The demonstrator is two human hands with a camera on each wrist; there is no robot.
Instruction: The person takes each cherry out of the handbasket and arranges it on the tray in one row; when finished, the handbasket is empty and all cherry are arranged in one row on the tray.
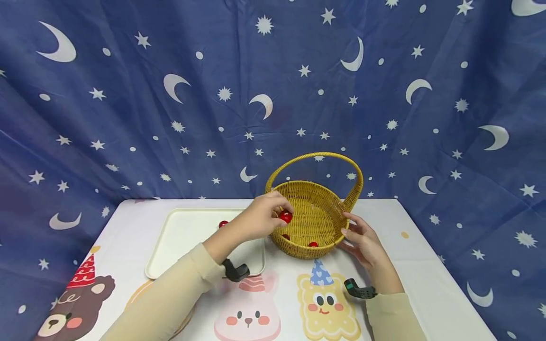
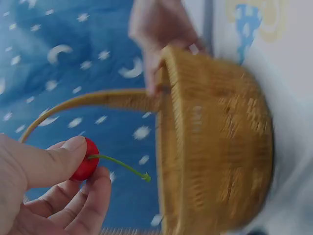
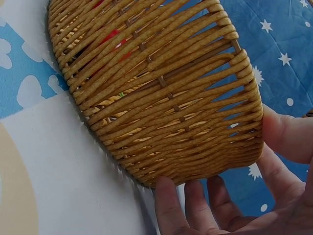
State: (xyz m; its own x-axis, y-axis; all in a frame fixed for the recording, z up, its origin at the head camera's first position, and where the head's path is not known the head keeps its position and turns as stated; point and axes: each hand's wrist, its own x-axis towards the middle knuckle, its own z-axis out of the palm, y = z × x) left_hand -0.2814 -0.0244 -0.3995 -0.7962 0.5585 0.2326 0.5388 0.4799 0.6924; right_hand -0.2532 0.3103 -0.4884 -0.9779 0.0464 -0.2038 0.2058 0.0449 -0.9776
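Beige sleeves [image 1: 170, 293] extend over white counter [image 1: 426, 265].
Left hand [image 1: 262, 215] pinches stemmed red cherry [image 1: 286, 217] near wicker basket [image 1: 317, 220]; right hand [image 1: 365, 242] grips basket's right side.

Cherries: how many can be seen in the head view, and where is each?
4: one cherry pinched in the left hand, a second and third inside the basket, a fourth on the tray. The left arm may hide others.

Four cherries [image 1: 286, 217] (visible), one basket [image 1: 304, 251], one tray [image 1: 187, 239].
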